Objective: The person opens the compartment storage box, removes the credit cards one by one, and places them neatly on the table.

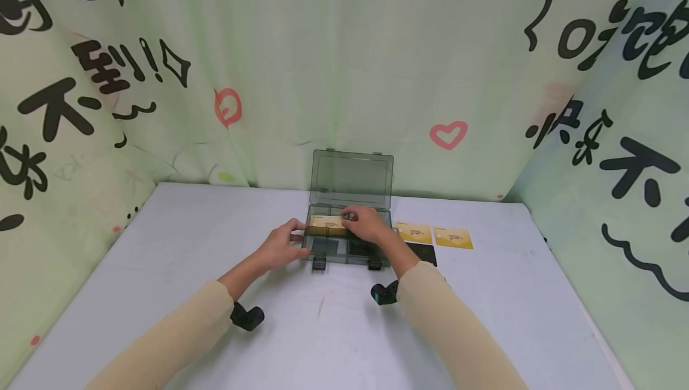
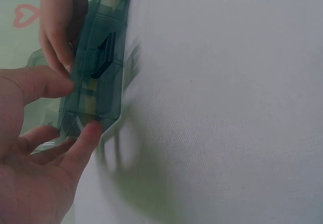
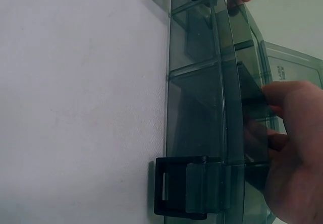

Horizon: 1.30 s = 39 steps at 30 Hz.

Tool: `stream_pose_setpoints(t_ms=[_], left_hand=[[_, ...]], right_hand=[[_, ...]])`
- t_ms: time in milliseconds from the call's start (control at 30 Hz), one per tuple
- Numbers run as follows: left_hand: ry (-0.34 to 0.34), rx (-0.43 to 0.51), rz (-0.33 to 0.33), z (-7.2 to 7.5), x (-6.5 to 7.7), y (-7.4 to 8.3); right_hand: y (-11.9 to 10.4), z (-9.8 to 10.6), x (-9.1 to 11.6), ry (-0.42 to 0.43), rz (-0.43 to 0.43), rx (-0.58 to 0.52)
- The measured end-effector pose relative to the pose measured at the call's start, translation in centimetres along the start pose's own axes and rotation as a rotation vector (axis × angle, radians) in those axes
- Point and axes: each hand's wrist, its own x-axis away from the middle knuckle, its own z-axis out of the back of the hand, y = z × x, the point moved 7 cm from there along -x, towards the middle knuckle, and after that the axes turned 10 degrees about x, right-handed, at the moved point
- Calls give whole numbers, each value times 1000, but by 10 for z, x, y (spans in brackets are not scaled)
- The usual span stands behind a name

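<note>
A smoky, see-through plastic divider box [image 1: 326, 260] stands on the table with its lid [image 1: 352, 177] raised at the back. My left hand [image 1: 281, 243] holds the box's left end, thumb by the front corner and fingers along the side; the left wrist view shows these fingers [image 2: 83, 146] against the plastic. Inside a rear left compartment sits a yellow card [image 1: 325, 222]. My right hand [image 1: 366, 224] reaches over the box, its bent thumb and finger pinching at the card's right end. In the right wrist view the box wall partly hides these fingertips.
Two yellow cards [image 1: 414, 232] [image 1: 453, 237] lie on the white table [image 1: 511, 294] right of the box. A black flat piece [image 1: 423, 253] lies before them, partly behind my right forearm. Two black latches [image 1: 319, 263] [image 3: 181, 186] hang at the box's front. A printed curtain [image 1: 377, 79] surrounds the table.
</note>
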Motion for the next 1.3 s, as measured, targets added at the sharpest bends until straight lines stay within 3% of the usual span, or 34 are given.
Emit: stream_pose_setpoints(t_ms=[667, 933, 1300], left_hand=[[-10, 3, 22, -2, 0, 2], [-11, -2, 27, -1, -2, 1], [-6, -1, 12, 0, 1, 4]], right_hand=[[-3, -7, -6, -38, -35, 73], [-3, -5, -6, -21, -27, 52], [0, -2, -6, 38, 13, -57]])
